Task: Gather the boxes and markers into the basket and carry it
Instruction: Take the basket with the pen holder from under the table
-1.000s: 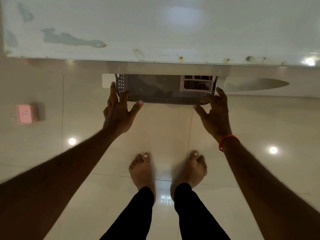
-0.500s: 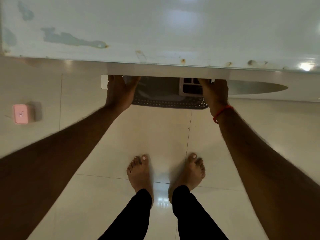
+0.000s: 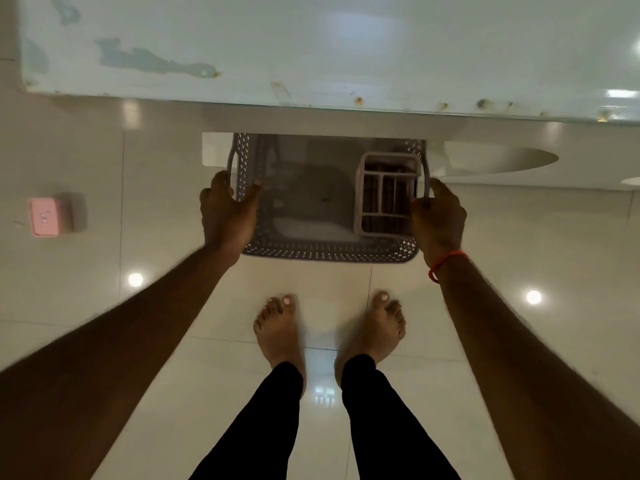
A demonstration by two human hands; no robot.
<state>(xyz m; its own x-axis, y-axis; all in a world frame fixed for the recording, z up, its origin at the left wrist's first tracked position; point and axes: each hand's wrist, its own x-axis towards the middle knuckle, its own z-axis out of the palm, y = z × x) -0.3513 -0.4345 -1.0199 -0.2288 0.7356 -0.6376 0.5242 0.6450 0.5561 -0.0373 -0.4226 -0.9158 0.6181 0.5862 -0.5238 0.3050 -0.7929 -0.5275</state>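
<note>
1. The basket [image 3: 329,252], grey perforated plastic, lies at the centre of view, just to 12 o'clock of the person's bare feet [image 3: 277,327]. Its far end is hidden under the near edge of the bench [image 3: 311,46].
2. The left hand [image 3: 225,209] grips the basket's 9 o'clock side handle. Its fingers [image 3: 220,180] curl over the handle and the thumb presses the inner wall.
3. The right hand [image 3: 438,220] grips the 3 o'clock side handle, fingers wrapped round it. A red thread [image 3: 445,265] circles that wrist.
4. It cannot be told whether the basket rests on the floor [image 3: 554,237] or hangs clear of it.
5. Inside the basket, against its 3 o'clock wall, stands a pale divided tray [image 3: 388,195]. The dark contents of its compartments cannot be identified, and the rest of the basket's interior is too blurred to read.
6. The bench spans the 12 o'clock band of the view. It is white, with peeled patches and rust spots along its near edge.
7. A pink block [image 3: 45,216] lies on the glossy tiled floor at 9 o'clock, well apart from the basket.
</note>
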